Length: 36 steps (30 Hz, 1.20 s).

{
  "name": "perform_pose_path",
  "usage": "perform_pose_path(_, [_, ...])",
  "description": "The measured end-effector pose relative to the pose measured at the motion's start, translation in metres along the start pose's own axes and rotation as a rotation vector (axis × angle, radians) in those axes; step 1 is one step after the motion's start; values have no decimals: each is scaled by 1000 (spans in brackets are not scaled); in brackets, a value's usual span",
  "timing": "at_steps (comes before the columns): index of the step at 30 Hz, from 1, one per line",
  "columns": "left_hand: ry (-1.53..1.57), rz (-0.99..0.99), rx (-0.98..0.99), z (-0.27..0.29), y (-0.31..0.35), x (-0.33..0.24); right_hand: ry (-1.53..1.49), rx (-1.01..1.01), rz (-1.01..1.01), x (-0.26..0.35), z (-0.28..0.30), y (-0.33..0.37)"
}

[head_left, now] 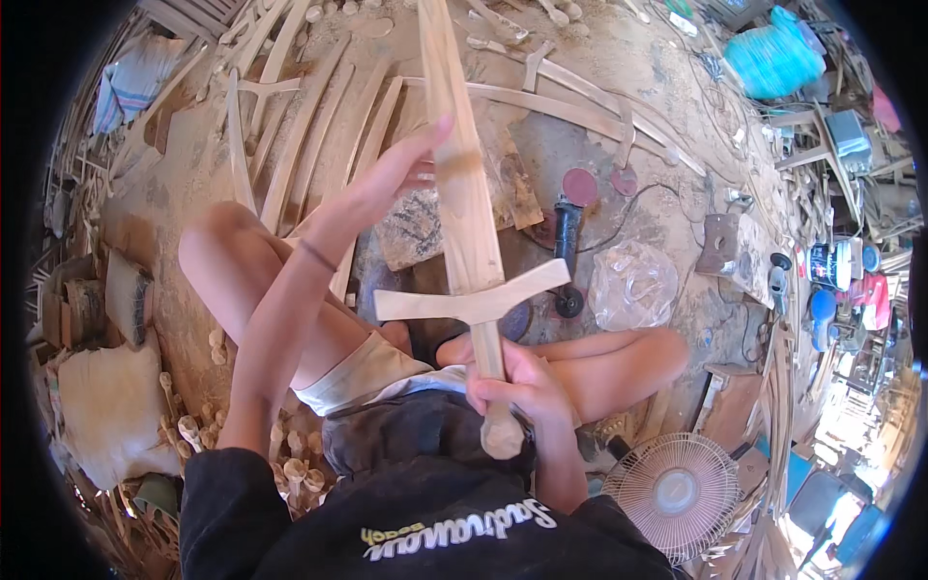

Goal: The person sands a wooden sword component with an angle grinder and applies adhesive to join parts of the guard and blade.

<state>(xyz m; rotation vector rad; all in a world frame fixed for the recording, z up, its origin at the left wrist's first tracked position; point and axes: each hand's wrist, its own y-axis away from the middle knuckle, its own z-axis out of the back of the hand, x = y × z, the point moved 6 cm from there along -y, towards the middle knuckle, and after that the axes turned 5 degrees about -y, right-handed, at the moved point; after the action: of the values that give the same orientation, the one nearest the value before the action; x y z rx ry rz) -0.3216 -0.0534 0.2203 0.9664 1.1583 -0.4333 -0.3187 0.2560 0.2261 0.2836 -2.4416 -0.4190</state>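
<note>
A pale, unpainted wooden sword [467, 217] lies lengthwise before me, its blade running away toward the top edge of the view. My right hand [522, 382] wraps around its handle, between the wide crossguard [474, 302] and the rounded pommel [503, 437]. Farther up, my left hand [418, 164] holds the blade by its left edge; the thumb shows beside the wood and the fingers are partly hidden behind it. Right of the blade, an angle grinder [567, 242] with a reddish disc rests on the floor, apart from both hands.
More wooden sword blanks [314, 145] lie on the dusty floor to the left and ahead. A clear plastic bag [633, 285] sits beyond my right leg. A round fan [677, 488] stands at lower right. A cord curves past a second reddish disc [624, 181].
</note>
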Motion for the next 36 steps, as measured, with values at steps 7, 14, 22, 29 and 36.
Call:
perform_pose_path(7, [793,-123,318,-1,-20,-64,633,-615,318,37,191,1])
perform_pose_path(14, [554,-444,29,47,17,-137,1298,-1746,-279,91,512,117])
perform_pose_path(22, [185,-837,-281,51,27,-111,1508,-1433,-474,38,575,103])
perform_pose_path(29, [268,-921,-363,48,21,-99,1537,-1526,-426,50,552,99])
perform_pose_path(36, [88,-879,-236,62,29,-124,1393,-1915,-400,83,481,119])
